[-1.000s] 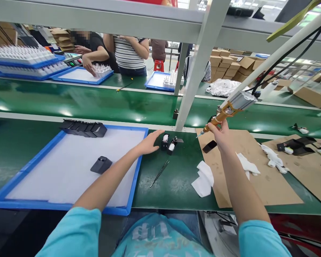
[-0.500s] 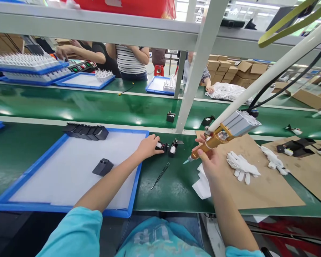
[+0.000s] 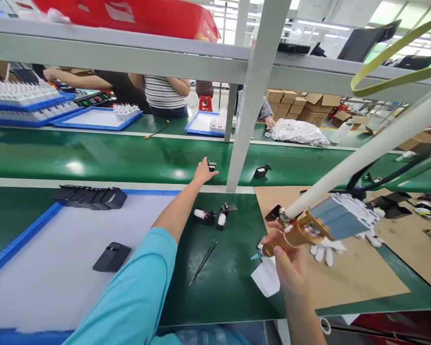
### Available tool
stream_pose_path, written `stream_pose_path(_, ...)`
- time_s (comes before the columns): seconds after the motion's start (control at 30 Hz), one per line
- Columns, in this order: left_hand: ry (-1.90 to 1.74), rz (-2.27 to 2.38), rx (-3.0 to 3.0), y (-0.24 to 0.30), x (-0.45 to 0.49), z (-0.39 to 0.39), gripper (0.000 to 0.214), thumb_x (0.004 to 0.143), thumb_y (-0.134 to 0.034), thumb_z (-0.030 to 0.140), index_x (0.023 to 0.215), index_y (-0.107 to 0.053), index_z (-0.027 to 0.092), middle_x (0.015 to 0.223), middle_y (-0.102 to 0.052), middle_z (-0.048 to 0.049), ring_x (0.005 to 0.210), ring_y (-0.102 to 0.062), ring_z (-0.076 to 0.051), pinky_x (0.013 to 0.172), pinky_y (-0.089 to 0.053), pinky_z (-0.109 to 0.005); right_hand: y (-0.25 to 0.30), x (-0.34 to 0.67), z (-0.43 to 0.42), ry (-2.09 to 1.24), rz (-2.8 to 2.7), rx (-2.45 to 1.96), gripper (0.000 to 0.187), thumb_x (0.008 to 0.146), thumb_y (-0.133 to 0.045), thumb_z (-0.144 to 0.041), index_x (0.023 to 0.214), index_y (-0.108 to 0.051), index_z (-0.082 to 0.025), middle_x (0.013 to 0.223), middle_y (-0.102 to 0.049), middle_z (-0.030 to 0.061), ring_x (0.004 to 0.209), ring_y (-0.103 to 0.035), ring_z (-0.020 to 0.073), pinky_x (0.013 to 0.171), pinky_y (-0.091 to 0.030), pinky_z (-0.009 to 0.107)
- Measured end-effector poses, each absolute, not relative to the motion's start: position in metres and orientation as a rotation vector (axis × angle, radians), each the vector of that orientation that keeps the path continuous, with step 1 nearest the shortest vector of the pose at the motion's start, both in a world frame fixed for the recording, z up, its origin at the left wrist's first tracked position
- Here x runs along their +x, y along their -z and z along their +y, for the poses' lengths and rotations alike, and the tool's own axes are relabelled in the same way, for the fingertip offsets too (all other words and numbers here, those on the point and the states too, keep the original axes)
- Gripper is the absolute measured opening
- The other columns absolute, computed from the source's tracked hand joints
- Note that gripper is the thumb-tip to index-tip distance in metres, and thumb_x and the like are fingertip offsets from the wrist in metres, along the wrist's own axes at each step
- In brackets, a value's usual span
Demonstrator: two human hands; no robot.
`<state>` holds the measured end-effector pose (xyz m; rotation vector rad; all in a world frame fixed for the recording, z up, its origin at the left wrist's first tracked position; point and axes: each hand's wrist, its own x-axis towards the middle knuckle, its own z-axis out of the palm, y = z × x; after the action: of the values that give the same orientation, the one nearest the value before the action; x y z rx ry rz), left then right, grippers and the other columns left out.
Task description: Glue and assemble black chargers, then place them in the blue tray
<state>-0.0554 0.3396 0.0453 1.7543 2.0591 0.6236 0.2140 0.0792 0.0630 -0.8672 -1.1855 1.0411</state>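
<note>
My left hand point(image 3: 203, 171) is stretched far forward onto the green conveyor belt point(image 3: 129, 158), fingers extended, fingertips at a small black part point(image 3: 211, 166). My right hand point(image 3: 290, 270) is closed around a gold dispensing tool point(image 3: 294, 235) with a teal tip point(image 3: 255, 257), held low over a white tissue point(image 3: 267, 279). A grey block and a white tube point(image 3: 373, 151) run up from the tool to the right. Two small black-and-white parts point(image 3: 201, 214) point(image 3: 221, 218) lie on the green bench below my left arm, with tweezers point(image 3: 203, 262) nearer me.
A blue tray with a white liner point(image 3: 39, 273) holds one black part point(image 3: 112, 256) and a row of them point(image 3: 88, 196). A cardboard sheet point(image 3: 352, 278) carries white gloves point(image 3: 326, 249). A grey post point(image 3: 244, 120) stands mid-bench. Another black part point(image 3: 261, 171) rides the belt. People work across it.
My left hand left the two parts on the bench and reached forward onto the belt. My right hand brought the tool down and nearer me. The camera moved forward.
</note>
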Motion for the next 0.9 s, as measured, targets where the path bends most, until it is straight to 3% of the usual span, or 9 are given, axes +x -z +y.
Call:
stream_pose_path(0.17, -0.560, 2.055, 1.783, -0.054, -0.070, 0.344, 0.057, 0.079, -0.064, 0.032, 0.130, -0.043, 0.016, 0.131, -0.057, -0.0209, 0.116, -0.057, -0.031, 0.093, -0.046, -0.040, -0.061, 0.232, 0.074, -1.013, -1.169, -0.924, 0.018, 0.082, -0.067, -0.039, 0.093, -0.066, -0.026, 0.097, -0.066, 0.0077, 0.072, -0.061, 0.0180, 0.055, -0.051, 0.031)
stream_pose_path(0.3, -0.403, 1.865, 1.926, -0.080, -0.111, 0.299, 0.058, 0.067, -0.069, 0.028, 0.123, -0.054, 0.021, 0.120, -0.065, -0.0082, 0.102, -0.063, -0.026, 0.084, -0.048, -0.031, -0.066, 0.238, 0.077, -1.044, -1.130, -0.920, 0.022, 0.082, -0.067, -0.037, 0.102, -0.063, -0.028, 0.092, -0.065, 0.0054, 0.066, -0.058, 0.0156, 0.053, -0.050, 0.029)
stream_pose_path(0.43, -0.197, 1.712, 1.999, -0.104, -0.135, 0.231, 0.061, 0.063, -0.068, 0.030, 0.122, -0.056, 0.024, 0.101, -0.069, -0.0017, 0.080, -0.064, -0.020, 0.071, -0.048, -0.027, -0.068, 0.239, 0.081, -1.017, -1.122, -0.886, 0.024, 0.082, -0.069, -0.034, 0.104, -0.062, -0.031, 0.098, -0.066, 0.0049, 0.074, -0.063, 0.0173, 0.058, -0.052, 0.031)
stream_pose_path(0.6, 0.023, 1.628, 2.075, -0.108, -0.122, 0.181, 0.068, 0.064, -0.061, 0.026, 0.131, -0.049, 0.021, 0.105, -0.066, -0.0057, 0.082, -0.063, -0.021, 0.065, -0.046, -0.027, -0.065, 0.237, 0.082, -0.968, -1.079, -0.894, 0.027, 0.080, -0.071, -0.034, 0.105, -0.062, -0.031, 0.111, -0.063, 0.0061, 0.075, -0.064, 0.0164, 0.064, -0.055, 0.034)
stream_pose_path(0.77, -0.152, 1.586, 2.124, -0.086, -0.098, 0.181, 0.059, 0.065, -0.065, 0.032, 0.122, -0.056, 0.018, 0.108, -0.065, -0.0096, 0.093, -0.063, -0.027, 0.076, -0.049, -0.033, -0.063, 0.236, 0.078, -0.978, -1.076, -0.902, 0.031, 0.080, -0.070, -0.035, 0.109, -0.061, -0.032, 0.113, -0.063, 0.0064, 0.075, -0.066, 0.0167, 0.062, -0.055, 0.033)
stream_pose_path(0.9, -0.238, 1.540, 2.145, -0.069, -0.077, 0.193, 0.066, 0.065, -0.067, 0.029, 0.129, -0.052, 0.019, 0.116, -0.061, -0.0112, 0.103, -0.062, -0.029, 0.085, -0.049, -0.036, -0.062, 0.237, 0.073, -0.985, -1.082, -0.926, 0.030, 0.081, -0.068, -0.036, 0.109, -0.060, -0.030, 0.114, -0.064, 0.0078, 0.075, -0.066, 0.0181, 0.059, -0.055, 0.034)
